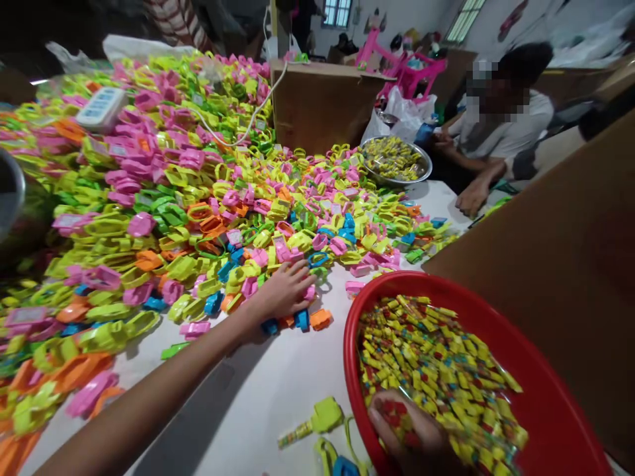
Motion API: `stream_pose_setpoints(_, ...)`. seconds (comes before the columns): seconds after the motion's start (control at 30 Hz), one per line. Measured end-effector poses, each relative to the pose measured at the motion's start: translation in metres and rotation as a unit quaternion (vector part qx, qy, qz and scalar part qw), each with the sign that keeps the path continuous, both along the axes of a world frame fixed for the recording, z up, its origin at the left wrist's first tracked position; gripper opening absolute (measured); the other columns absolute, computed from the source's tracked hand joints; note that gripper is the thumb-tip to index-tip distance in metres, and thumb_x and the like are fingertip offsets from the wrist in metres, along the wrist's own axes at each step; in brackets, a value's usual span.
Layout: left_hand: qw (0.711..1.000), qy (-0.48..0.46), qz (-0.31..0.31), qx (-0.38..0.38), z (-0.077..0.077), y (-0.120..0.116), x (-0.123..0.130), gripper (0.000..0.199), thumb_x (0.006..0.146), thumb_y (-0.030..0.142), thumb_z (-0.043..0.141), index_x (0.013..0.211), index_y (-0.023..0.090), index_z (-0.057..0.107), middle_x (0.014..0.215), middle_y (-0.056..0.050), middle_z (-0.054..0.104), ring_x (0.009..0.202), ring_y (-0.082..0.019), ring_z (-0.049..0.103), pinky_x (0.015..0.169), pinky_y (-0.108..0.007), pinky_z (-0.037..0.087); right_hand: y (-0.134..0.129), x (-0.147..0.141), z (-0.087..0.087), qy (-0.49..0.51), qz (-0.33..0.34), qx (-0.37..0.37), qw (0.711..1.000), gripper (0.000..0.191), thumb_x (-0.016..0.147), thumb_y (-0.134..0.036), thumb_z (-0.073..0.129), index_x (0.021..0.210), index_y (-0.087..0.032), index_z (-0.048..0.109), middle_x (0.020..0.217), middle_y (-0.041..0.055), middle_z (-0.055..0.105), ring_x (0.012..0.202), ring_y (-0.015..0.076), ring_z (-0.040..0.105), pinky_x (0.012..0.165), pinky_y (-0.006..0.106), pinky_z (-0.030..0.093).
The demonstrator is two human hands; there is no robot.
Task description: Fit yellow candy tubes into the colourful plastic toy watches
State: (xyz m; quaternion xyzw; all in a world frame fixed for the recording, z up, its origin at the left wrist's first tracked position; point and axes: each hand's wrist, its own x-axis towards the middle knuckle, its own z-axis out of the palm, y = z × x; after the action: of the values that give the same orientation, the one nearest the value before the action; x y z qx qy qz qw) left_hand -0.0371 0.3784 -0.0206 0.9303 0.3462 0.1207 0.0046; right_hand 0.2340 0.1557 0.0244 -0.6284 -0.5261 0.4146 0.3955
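Note:
My left hand reaches over the near edge of a big heap of plastic toy watches in pink, yellow, green, orange and blue. Its fingers are spread and touch the watches there; a blue watch and an orange watch lie just below it. Inside a red basin full of small candy tubes with yellow labels, my right hand has its thumb and fingers curled round some red and yellow pieces. On the white table lies a yellow watch with a candy tube against it.
A steel bowl of similar tubes stands at the heap's far right, near a seated person. A cardboard box rises behind the heap. Brown cardboard borders the basin's right. A white power strip rests on the heap.

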Motion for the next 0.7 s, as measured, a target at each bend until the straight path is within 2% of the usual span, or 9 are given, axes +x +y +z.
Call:
stream_pose_setpoints(0.07,1.0,-0.01,0.018,-0.009,0.001,-0.013,-0.016,0.05,0.105,0.042,0.059,0.146,0.012,0.061,0.149,-0.022,0.064,0.151,-0.04,0.047,0.119,-0.054,0.04,0.001,-0.004,0.0,-0.003,-0.017,0.002,1.0,0.028,0.089,-0.053,0.082,0.079,-0.028,0.078,0.077,0.0062,0.073,0.073,0.0272,0.071,0.072,0.036,0.06)
stream_pose_setpoints(0.17,0.999,-0.023,0.03,-0.028,0.004,-0.038,-0.028,0.048,0.104,0.041,0.061,0.144,0.015,0.063,0.149,-0.02,0.065,0.155,-0.037,0.045,0.127,-0.056,0.035,0.004,-0.001,0.007,0.006,-0.037,-0.05,0.998,0.042,0.084,-0.064,0.081,0.078,-0.024,0.072,0.071,0.0034,0.069,0.062,0.0229,0.065,0.052,0.031,0.05)
stream_pose_setpoints(0.27,0.997,-0.044,0.049,-0.05,0.007,-0.069,-0.032,0.048,0.101,0.048,0.067,0.138,0.017,0.068,0.145,-0.019,0.067,0.154,-0.038,0.047,0.134,-0.063,0.025,0.008,0.008,0.018,0.035,-0.078,-0.102,0.991,0.048,0.072,-0.067,0.088,0.082,-0.021,0.077,0.082,0.0069,0.077,0.081,0.0278,0.073,0.064,0.031,0.056)
stream_pose_setpoints(0.33,0.994,-0.068,0.066,-0.061,0.012,-0.09,-0.032,0.046,0.1,0.052,0.068,0.131,0.018,0.07,0.144,-0.019,0.067,0.155,-0.039,0.046,0.135,-0.069,0.018,0.01,0.012,0.026,0.128,-0.108,-0.126,0.978,0.05,0.065,-0.06,0.097,0.089,-0.019,0.081,0.089,0.0084,0.079,0.095,0.0294,0.074,0.074,0.03,0.059)
stream_pose_setpoints(0.37,0.991,-0.085,0.074,-0.066,0.015,-0.101,-0.032,0.043,0.1,0.053,0.068,0.127,0.019,0.071,0.145,-0.019,0.066,0.156,-0.04,0.045,0.135,-0.071,0.016,0.009,0.012,0.03,0.178,-0.125,-0.128,0.968,0.052,0.061,-0.057,0.1,0.091,-0.018,0.082,0.089,0.0074,0.078,0.094,0.0275,0.073,0.073,0.028,0.059)
stream_pose_setpoints(0.43,0.985,-0.125,0.09,-0.075,0.024,-0.123,-0.032,0.039,0.1,0.053,0.068,0.12,0.02,0.072,0.15,-0.019,0.063,0.158,-0.04,0.043,0.135,-0.072,0.014,0.006,0.012,0.037,0.256,-0.149,-0.118,0.948,0.055,0.058,-0.055,0.104,0.092,-0.019,0.08,0.078,0.002,0.07,0.075,0.0189,0.066,0.059,0.022,0.054)
stream_pose_setpoints(0.5,0.975,-0.175,0.106,-0.083,0.035,-0.146,-0.03,0.036,0.099,0.052,0.07,0.118,0.021,0.071,0.157,-0.019,0.058,0.157,-0.038,0.044,0.136,-0.069,0.016,-0.002,0.01,0.045,0.297,-0.143,-0.105,0.938,0.057,0.056,-0.055,0.105,0.091,-0.021,0.077,0.074,-0.0029,0.062,0.058,0.0102,0.05,0.044,0.018,0.042)
stream_pose_setpoints(0.57,0.96,-0.233,0.129,-0.091,0.046,-0.17,-0.027,0.032,0.101,0.047,0.069,0.122,0.023,0.069,0.161,-0.018,0.053,0.158,-0.035,0.043,0.136,-0.064,0.022,-0.012,0.009,0.051,0.331,-0.138,-0.097,0.928,0.059,0.054,-0.051,0.107,0.092,-0.022,0.073,0.08,-0.0038,0.061,0.053,0.0059,0.04,0.038,0.015,0.032)
stream_pose_setpoints(0.7,0.899,-0.365,0.212,-0.116,0.052,-0.216,-0.021,0.025,0.106,0.039,0.061,0.126,0.024,0.069,0.158,-0.016,0.053,0.154,-0.031,0.046,0.129,-0.054,0.036,-0.041,0.002,0.063,0.394,-0.149,-0.125,0.898,0.064,0.048,-0.042,0.111,0.094,-0.021,0.072,0.092,0.0017,0.067,0.058,0.007,0.048,0.037,0.013,0.032)
